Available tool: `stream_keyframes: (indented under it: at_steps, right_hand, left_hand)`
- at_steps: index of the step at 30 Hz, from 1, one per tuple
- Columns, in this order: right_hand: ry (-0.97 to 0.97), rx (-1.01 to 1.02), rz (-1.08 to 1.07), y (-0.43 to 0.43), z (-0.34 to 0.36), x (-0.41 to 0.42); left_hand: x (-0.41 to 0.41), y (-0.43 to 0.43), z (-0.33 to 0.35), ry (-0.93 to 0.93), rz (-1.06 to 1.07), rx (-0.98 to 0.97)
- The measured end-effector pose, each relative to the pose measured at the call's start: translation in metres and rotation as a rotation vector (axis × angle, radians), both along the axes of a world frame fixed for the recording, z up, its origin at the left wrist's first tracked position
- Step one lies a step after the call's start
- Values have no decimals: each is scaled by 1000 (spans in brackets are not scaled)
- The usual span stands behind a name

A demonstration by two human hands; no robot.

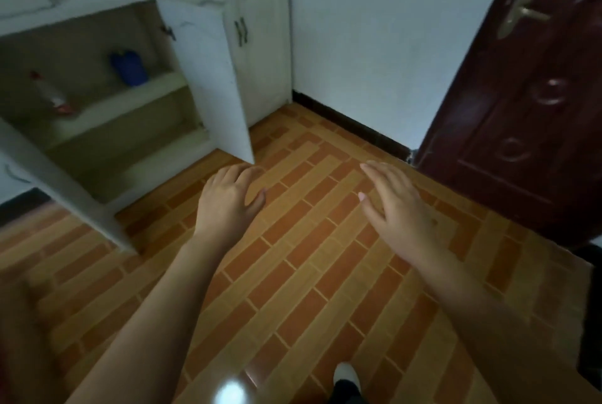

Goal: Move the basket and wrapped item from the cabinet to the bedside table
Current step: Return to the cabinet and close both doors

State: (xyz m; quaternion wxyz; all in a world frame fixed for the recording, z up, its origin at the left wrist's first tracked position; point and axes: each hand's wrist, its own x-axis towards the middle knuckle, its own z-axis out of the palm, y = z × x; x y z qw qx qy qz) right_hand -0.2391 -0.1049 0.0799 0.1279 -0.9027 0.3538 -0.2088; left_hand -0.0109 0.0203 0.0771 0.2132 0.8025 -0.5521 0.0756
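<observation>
Head view, and both hands hover over the tiled floor (293, 273) holding nothing: left hand (228, 198) with fingers loosely curled, right hand (394, 205) with fingers straight and apart. The cabinet (208, 78) stands open; its shelf (130, 100) shows a blurred blue container (128, 66) and a bottle (49, 94), but no basket or wrapped item that I can make out. I'd guess the basket is light and stiff, best taken by the rim; the wrapping may slip.

Both forearms (182, 289) are bare, as are the left hand (228, 198) and right hand (397, 208); the nails are short and pale. At six o'clock, a white shoe (346, 372) with a rounded toe pokes from a dark trouser hem (348, 392)
</observation>
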Motion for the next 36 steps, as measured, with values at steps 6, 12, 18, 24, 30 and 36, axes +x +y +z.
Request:
stream_keyframes:
  at_steps: [6, 12, 18, 24, 30, 36]
  right_hand:
    - [2, -23, 281, -45, 6, 36]
    - [1, -30, 456, -73, 1, 62]
    - [-1, -31, 565, -87, -4, 92]
    - [41, -38, 613, -108, -14, 136]
    - [56, -39, 626, -139, -19, 203]
    - [75, -72, 630, -172, -9, 296]
  left_hand:
    - [1, 10, 6, 16, 276, -38]
    - [-1, 23, 1, 32, 502, -44]
    - [3, 28, -9, 46, 619, -36]
    - [34, 15, -19, 106, 700, -52]
    - [101, -13, -31, 153, 747, -103]
    - [196, -48, -34, 199, 770, -117]
